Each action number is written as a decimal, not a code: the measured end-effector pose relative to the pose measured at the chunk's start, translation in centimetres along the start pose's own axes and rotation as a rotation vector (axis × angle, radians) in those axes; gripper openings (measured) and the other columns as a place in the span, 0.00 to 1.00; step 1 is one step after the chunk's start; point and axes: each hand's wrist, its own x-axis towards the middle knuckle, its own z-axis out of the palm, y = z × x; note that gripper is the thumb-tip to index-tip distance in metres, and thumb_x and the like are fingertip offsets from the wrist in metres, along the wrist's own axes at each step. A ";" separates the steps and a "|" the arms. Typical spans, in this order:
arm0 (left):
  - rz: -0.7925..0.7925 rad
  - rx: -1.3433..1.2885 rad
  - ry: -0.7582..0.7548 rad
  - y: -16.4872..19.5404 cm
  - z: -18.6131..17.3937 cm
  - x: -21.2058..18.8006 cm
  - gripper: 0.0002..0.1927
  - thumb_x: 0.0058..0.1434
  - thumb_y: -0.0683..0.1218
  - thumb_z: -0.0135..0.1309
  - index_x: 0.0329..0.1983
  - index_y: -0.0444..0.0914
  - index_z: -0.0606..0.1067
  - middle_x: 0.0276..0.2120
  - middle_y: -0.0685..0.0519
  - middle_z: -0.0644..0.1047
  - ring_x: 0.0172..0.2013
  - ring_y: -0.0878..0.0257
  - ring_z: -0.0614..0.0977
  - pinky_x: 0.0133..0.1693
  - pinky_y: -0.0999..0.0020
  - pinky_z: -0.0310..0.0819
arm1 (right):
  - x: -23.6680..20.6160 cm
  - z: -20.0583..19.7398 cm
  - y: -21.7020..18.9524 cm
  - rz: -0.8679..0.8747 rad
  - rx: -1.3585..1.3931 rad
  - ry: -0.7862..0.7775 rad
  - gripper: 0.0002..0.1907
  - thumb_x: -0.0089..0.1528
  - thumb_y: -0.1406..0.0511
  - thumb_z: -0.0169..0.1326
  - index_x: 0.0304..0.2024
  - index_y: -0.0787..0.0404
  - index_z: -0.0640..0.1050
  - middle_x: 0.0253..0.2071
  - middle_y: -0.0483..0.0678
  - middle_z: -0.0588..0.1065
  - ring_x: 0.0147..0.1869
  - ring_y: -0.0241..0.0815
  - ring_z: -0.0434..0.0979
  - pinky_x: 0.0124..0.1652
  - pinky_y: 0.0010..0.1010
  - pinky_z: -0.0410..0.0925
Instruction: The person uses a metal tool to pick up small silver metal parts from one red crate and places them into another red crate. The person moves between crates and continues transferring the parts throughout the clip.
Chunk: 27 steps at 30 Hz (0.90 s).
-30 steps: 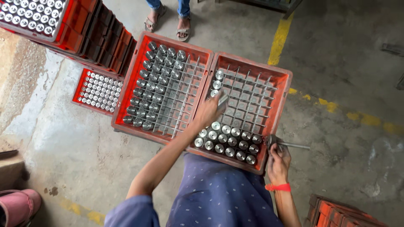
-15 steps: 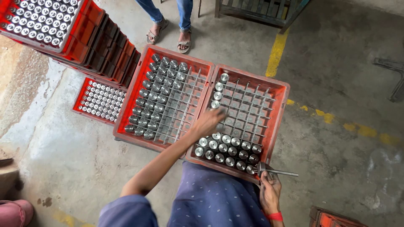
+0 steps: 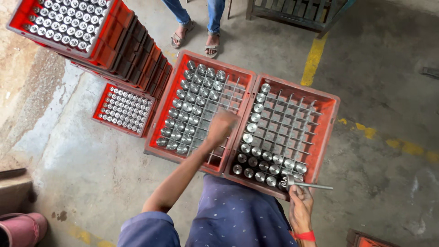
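Head view: left hand (image 3: 222, 126) is seen clenched over the near right part of the left red crate (image 3: 201, 107), above its wire grid; whether a metal cylinder (image 3: 185, 106) is held cannot be told. Right hand (image 3: 299, 206) is closed around a thin metal rod (image 3: 311, 185) at the near edge of the right red crate (image 3: 283, 132), whose near rows hold cylinders.

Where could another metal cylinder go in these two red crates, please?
The right crate has bare grid cells across its far and right side, bordered by cylinders along its left and near edges. The left crate is crowded, with free cells only around the left hand.
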 end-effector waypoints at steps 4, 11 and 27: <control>-0.359 0.295 0.117 -6.9 -3.1 3.1 0.26 0.54 0.51 0.64 0.54 0.35 0.78 0.57 0.35 0.69 0.59 0.38 0.68 0.56 0.45 0.63 | -0.9 1.0 0.9 -0.059 0.032 -0.034 0.19 0.65 0.76 0.56 0.59 0.70 0.72 0.48 0.46 0.74 0.50 0.32 0.73 0.53 0.22 0.67; -0.296 0.201 -0.073 -6.6 -5.2 5.4 0.27 0.57 0.57 0.67 0.52 0.36 0.78 0.60 0.41 0.70 0.65 0.45 0.66 0.66 0.38 0.56 | -1.5 1.7 2.7 -0.063 -0.012 -0.010 0.20 0.64 0.74 0.56 0.58 0.69 0.73 0.51 0.49 0.76 0.53 0.34 0.75 0.53 0.22 0.68; -0.537 -0.574 -0.132 17.5 -3.1 -8.9 0.25 0.47 0.44 0.66 0.50 0.35 0.78 0.32 0.41 0.81 0.33 0.49 0.85 0.35 0.59 0.78 | -3.0 9.8 -5.1 -0.126 -0.404 -0.339 0.21 0.66 0.68 0.61 0.59 0.74 0.74 0.48 0.52 0.76 0.47 0.38 0.72 0.48 0.28 0.68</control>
